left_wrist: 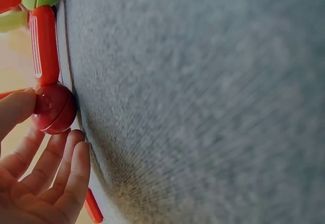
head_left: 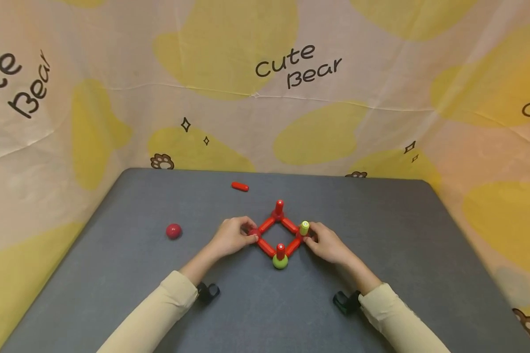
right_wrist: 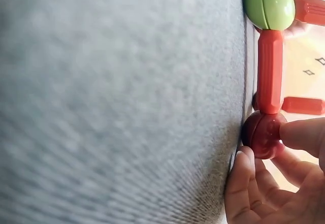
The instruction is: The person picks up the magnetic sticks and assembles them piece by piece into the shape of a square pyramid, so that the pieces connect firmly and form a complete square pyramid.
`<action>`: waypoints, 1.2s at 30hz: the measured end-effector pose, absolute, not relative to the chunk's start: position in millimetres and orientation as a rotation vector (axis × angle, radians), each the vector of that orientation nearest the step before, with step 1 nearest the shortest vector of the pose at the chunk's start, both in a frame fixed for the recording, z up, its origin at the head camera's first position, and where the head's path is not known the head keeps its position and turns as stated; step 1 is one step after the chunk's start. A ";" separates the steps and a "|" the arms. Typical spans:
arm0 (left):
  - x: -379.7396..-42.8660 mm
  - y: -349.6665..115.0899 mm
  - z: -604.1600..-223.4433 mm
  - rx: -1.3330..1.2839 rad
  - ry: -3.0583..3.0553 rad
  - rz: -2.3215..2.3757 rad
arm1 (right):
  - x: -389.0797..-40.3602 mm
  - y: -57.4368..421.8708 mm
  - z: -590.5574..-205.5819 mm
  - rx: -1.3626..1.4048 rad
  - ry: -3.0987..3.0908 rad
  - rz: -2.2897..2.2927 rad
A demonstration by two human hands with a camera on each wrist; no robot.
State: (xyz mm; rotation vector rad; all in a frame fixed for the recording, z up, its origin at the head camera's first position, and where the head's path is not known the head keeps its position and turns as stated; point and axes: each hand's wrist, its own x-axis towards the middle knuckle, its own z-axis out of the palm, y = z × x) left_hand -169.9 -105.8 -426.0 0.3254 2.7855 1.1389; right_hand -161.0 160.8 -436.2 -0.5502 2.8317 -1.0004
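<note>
A square frame of red rods (head_left: 266,246) joined by balls lies flat on the table. My left hand (head_left: 234,237) pinches the red ball (left_wrist: 56,115) at its left corner between thumb and fingers. At the right corner, my right hand (head_left: 329,242) grips another red ball (right_wrist: 261,135), from which a yellow-green rod (head_left: 304,228) stands upright. The near corner is a green ball (head_left: 280,261) carrying an upright red rod (head_left: 280,251). A second upright red rod (head_left: 279,207) rises from the far corner's red ball (head_left: 277,215).
On the grey table (head_left: 115,274), a loose red ball (head_left: 173,231) lies left of the frame. Toward the back edge is a loose red rod (head_left: 240,186). Patterned cloth (head_left: 229,59) hangs behind and beside the table.
</note>
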 end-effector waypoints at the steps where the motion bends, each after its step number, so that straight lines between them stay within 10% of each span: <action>1: -169.2 -105.6 -426.5 0.331 2.786 1.133 | -162.4 161.2 -436.4 -0.556 2.833 -0.999; 17: -184.1 -115.8 -406.4 0.495 2.842 1.062 | -166.7 162.1 -436.8 -0.591 2.806 -1.021; 36: -268.2 -137.8 -426.1 0.073 2.974 1.505 | -167.8 163.2 -438.9 -0.598 2.781 -1.031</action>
